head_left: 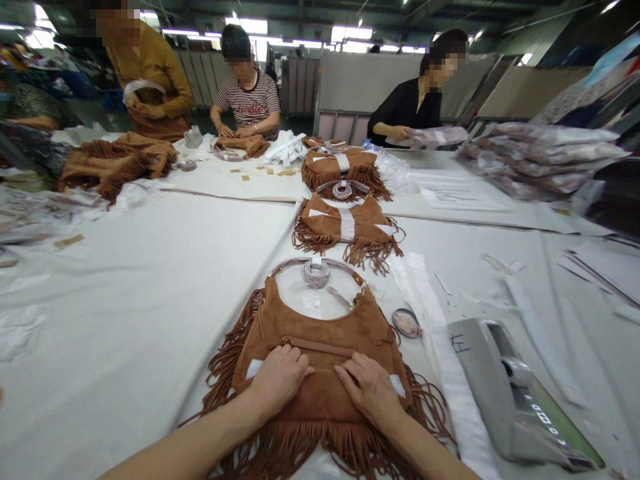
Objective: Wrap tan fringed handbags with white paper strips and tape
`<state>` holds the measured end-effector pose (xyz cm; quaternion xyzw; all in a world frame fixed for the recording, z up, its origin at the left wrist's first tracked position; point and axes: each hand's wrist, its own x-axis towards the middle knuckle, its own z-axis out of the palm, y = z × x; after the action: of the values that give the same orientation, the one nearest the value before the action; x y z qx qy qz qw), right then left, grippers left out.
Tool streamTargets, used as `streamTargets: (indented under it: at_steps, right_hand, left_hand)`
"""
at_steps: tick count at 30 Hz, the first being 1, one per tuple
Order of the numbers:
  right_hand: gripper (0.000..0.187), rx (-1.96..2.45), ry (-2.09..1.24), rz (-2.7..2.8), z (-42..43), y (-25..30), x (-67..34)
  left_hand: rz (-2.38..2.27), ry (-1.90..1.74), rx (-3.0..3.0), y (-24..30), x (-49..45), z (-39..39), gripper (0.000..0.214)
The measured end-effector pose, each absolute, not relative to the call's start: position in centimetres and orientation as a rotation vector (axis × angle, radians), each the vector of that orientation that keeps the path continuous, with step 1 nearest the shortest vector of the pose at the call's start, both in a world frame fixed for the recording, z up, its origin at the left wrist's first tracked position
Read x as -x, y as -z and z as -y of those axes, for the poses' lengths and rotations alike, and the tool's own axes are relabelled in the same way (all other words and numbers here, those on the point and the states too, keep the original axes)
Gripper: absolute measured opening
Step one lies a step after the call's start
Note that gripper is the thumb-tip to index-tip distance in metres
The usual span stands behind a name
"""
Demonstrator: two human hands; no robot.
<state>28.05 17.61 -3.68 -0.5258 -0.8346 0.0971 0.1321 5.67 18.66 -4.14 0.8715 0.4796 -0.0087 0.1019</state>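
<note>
A brown suede-look handbag point(320, 333) with long fringe lies flat on the white-covered table in front of me. My left hand point(280, 380) rests on its front just below the zipper, fingers curled in and thumb pointing inward, gripping the soft panel. Opposite it, my right hand point(369, 388) is bent over the same panel in a similar grip, its thumb near the fingertips. White paper pieces show beside both hands at the bag's sides. At the top of the bag, the wrapped strap point(316, 273) is coiled inside the curved handle.
Two more fringed bags point(345, 223) with white bands lie in line beyond. A grey tape dispenser point(515, 387) stands at right, near a tape roll point(407, 323). Wrapped bags point(540, 157) are piled far right. Three co-workers stand across the table; loose brown bags point(115, 160) lie far left.
</note>
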Motion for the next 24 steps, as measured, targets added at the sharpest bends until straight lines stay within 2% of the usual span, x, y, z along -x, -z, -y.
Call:
streamTargets:
  at_steps: [4,8,18,22,24]
  right_hand:
    - [0.027,1.457,-0.156,2.505,-18.3,3.0,-26.5]
    - [0.018,1.42,-0.214,2.486,-18.8,3.6,-24.9]
    - [0.025,1.377,-0.168,2.46,-18.8,4.6,-24.9]
    - [0.026,1.386,-0.145,2.467,-18.8,4.7,-24.9]
    - [0.024,1.383,-0.142,2.486,-18.8,4.8,-25.0]
  left_hand:
    - [-1.393,0.035,-2.579,4.1,-5.8,-18.9,0.024]
    - [-1.398,0.02,-2.562,4.0,-5.7,-19.0,0.027]
    - [-1.525,-0.322,-2.277,4.8,-4.7,-19.6,0.035]
    - [-1.521,-0.412,-2.293,2.4,-4.9,-19.4,0.033]
    - [-1.358,-0.462,-2.402,0.8,-5.5,-18.5,0.028]
